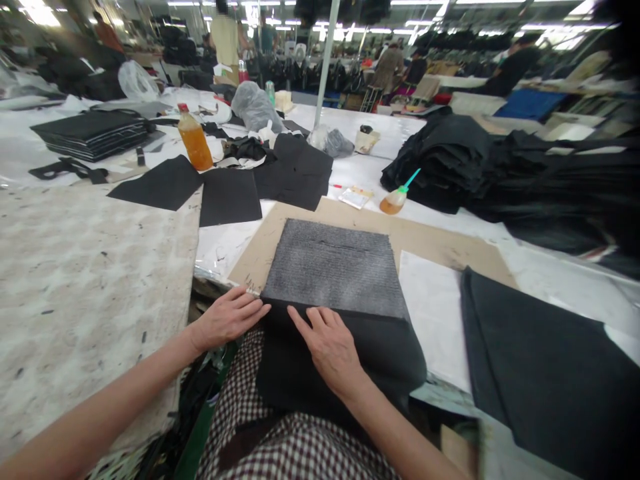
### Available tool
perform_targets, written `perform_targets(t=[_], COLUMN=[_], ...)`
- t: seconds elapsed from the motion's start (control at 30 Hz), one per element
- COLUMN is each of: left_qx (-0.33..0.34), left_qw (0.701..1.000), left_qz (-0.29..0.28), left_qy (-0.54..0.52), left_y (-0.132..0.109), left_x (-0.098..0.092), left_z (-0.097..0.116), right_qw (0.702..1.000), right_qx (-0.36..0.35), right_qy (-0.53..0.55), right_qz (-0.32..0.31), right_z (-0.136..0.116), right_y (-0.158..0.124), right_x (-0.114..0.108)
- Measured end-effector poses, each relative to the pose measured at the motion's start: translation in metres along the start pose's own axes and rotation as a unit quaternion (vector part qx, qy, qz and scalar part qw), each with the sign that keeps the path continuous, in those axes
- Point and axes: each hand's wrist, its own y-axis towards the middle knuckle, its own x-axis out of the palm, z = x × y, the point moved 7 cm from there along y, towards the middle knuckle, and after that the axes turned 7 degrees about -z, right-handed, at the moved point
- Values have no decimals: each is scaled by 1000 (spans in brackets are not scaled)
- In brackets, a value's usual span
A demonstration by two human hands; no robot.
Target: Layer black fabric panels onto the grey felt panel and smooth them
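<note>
A grey textured fabric piece (335, 267) lies on a brown cardboard sheet (430, 243) in front of me. Its near part is folded over, showing black cloth (390, 347) that hangs off the table edge toward my lap. My left hand (227, 319) rests at the fold's left corner, its fingers together on the fabric edge. Flat on the black cloth just below the fold lies my right hand (330, 347), fingers stretched out and pointing left.
A small glue bottle with a teal nozzle (397, 197) and an orange-liquid bottle (194, 139) stand further back. Black fabric pieces (230, 197), a black pile (440, 160) and a black sheet (540, 373) at right surround the cardboard. White paper (433, 313) lies beside the grey piece. People work far behind.
</note>
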Motion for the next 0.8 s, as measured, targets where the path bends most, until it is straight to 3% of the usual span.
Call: perform_targets(t=[0.23, 0.4, 0.5, 0.6, 0.8], left_qx=[-64, -173, -189, -208, -203], left_qw=[997, 978, 976, 974, 971], left_qz=[-36, 48, 25, 11, 23], left_qy=[5, -104, -103, -87, -120], left_y=[-22, 15, 42, 51, 41], left_x=[-5, -19, -13, -7, -1], left_z=[-8, 3, 15, 15, 3], right_qw=[1000, 1000, 999, 999, 994], right_qx=[-11, -1, -3, 15, 101], right_qy=[7, 12, 19, 16, -12], right_qz=[15, 26, 29, 30, 37], right_z=[1, 0, 5, 25, 93], right_y=[-4, -6, -11, -27, -85], right_x=[-2, -1, -1, -1, -7])
